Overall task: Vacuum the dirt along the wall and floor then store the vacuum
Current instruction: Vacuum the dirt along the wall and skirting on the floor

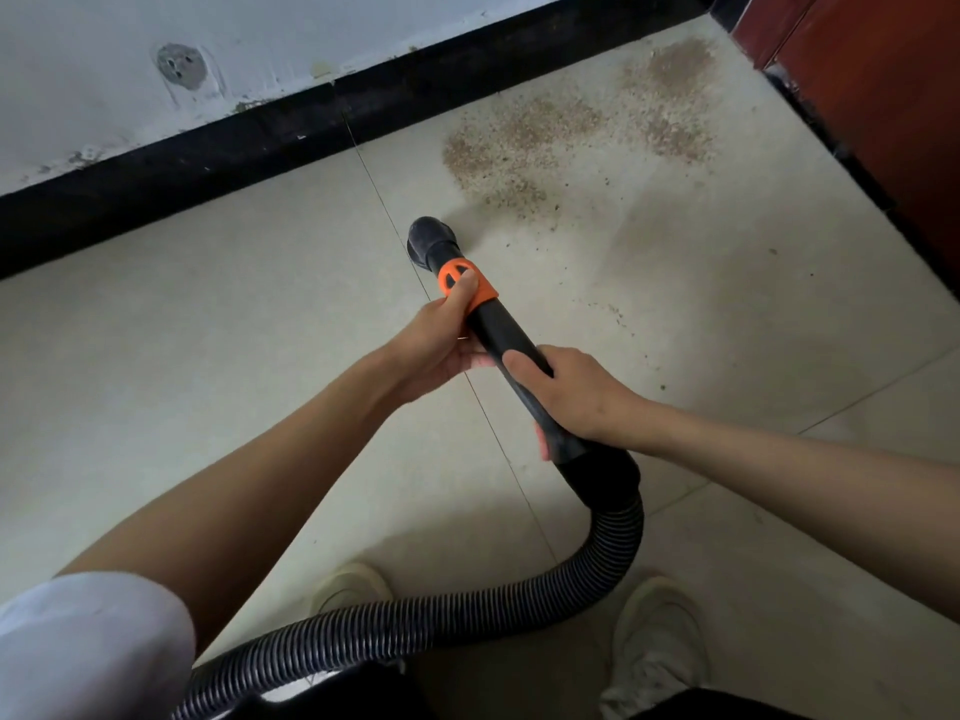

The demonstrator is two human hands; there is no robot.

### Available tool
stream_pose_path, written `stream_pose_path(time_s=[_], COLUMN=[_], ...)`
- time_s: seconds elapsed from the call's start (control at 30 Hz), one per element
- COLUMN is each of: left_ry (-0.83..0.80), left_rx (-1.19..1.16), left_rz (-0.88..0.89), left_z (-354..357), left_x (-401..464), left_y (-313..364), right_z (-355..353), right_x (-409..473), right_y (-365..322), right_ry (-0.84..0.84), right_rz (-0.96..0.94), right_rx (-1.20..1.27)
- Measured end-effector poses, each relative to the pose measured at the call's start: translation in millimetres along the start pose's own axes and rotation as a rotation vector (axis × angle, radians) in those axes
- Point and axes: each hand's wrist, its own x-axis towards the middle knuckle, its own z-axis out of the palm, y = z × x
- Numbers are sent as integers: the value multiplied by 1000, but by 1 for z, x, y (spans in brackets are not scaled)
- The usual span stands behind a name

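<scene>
Hands both on vacuum wand (511, 350), black tube angled down toward pale tiled floor (208, 356). Left hand (441, 340) wrapped round upper tube, thumb pressed on orange collar (465, 285). Right hand (576, 392) curled over lower tube just above cuff of ribbed hose (467, 621). Round black nozzle (428, 241) near or on a tile joint; contact hard to tell. Brown dirt (561, 142) scattered beyond nozzle, spread toward black baseboard (208, 163) and red-brown cabinet (883, 96). Hose looped back past two pale shoes (660, 626). No container visible in frame; glossy black vacuum body (322, 693) only partly seen at bottom edge.
</scene>
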Motion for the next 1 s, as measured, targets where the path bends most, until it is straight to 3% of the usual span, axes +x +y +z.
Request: stream_pose_path(time_s=[0.13,0.37,0.67,0.83,1.0], left_ry=[-9,11,-71,-17,-34], left_rx=[9,-88,48,-16,-30], left_rz=[-18,-39,-123,-88,-49], left_z=[13,33,28,13,14], left_x=[-14,-57,-77,-66,-56], left_y=[-16,-57,-69,-70,-63], right_z=[1,20,35,39,38], right_x=[-25,-86,-112,-90,-83], right_y=[12,29,31,25,24], right_ry=[-90,-81,-94,-87,-42], right_rz=[44,122,134,87,103], right_rx=[180,312,299,180,248])
